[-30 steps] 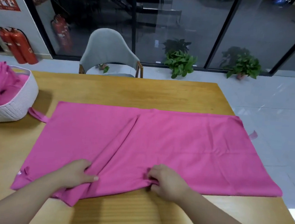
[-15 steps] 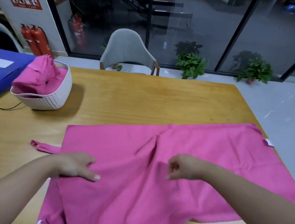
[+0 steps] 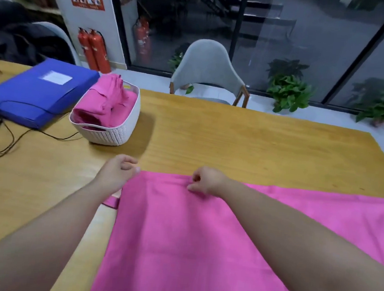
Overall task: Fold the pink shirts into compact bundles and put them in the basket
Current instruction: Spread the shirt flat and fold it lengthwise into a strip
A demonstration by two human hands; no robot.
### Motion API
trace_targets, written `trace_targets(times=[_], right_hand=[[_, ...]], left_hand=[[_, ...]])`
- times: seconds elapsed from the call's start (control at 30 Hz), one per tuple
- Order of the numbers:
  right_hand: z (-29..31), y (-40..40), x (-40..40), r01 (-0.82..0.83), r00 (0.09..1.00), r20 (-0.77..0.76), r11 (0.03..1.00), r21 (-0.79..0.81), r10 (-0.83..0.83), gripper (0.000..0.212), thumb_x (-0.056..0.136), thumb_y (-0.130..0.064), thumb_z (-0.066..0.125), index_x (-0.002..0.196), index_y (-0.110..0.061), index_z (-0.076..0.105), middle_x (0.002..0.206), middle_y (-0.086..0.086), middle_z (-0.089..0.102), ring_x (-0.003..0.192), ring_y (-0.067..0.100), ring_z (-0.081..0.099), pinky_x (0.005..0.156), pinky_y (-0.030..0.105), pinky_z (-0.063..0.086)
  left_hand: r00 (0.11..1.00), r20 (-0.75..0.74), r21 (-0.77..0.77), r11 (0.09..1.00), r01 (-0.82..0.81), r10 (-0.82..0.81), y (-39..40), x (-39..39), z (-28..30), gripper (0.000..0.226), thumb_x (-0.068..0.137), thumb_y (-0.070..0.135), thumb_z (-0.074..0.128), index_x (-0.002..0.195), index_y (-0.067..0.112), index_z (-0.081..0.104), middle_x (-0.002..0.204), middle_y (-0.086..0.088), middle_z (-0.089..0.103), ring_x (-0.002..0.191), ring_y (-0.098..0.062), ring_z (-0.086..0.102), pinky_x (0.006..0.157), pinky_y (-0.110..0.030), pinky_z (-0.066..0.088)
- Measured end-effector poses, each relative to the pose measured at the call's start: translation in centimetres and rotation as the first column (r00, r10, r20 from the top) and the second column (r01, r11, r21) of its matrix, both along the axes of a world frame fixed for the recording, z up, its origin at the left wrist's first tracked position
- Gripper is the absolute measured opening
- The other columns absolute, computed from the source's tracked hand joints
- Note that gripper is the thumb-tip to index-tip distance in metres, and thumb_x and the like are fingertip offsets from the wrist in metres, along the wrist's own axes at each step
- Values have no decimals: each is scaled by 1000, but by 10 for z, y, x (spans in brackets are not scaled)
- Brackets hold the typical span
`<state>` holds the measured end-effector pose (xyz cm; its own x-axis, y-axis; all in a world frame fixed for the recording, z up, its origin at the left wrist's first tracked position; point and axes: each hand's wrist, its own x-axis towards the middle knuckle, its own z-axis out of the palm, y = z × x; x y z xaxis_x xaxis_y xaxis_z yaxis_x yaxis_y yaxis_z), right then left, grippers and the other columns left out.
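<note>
A pink shirt (image 3: 178, 237) lies spread over the near part of the wooden table (image 3: 233, 139), reaching to the right edge of view. My left hand (image 3: 116, 171) pinches its far left corner. My right hand (image 3: 206, 180) pinches the same far edge a little to the right. A white perforated basket (image 3: 108, 133) stands beyond my left hand, at the left of the table. Folded pink shirts (image 3: 106, 103) are piled in it and rise above its rim.
A blue box file (image 3: 40, 90) lies left of the basket, with black cables (image 3: 8, 138) trailing over the table. A grey chair (image 3: 209, 70) stands at the table's far side. Red fire extinguishers (image 3: 94, 51) and potted plants (image 3: 288, 91) are on the floor behind.
Both hands carried the shirt's near edge up and away, laying it over to the far edge. My view has swung left, bringing the basket and blue file into sight.
</note>
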<state>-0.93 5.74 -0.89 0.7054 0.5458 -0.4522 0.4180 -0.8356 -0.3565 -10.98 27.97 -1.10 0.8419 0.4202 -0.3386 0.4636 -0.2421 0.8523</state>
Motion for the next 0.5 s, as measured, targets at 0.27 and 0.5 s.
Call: trace_targets(times=[0.27, 0.5], right_hand=[[-24, 48, 0, -12, 990, -136, 997, 78, 23, 37, 84, -50, 65, 95, -15, 66, 88, 2, 63, 82, 18, 56, 69, 28, 42], [-32, 96, -18, -105, 985, -115, 972, 211, 132, 44, 87, -37, 65, 122, -12, 57, 125, 5, 59, 114, 22, 54, 86, 26, 39]], left_hand=[[983, 42, -183, 968, -169, 179, 3, -36, -43, 32, 90, -3, 58, 116, 13, 49, 114, -11, 59, 83, -13, 58, 69, -28, 47], [971, 119, -134, 972, -191, 208, -15, -51, -45, 51, 87, 3, 64, 128, 23, 41, 125, 5, 45, 85, -14, 57, 70, -19, 46]])
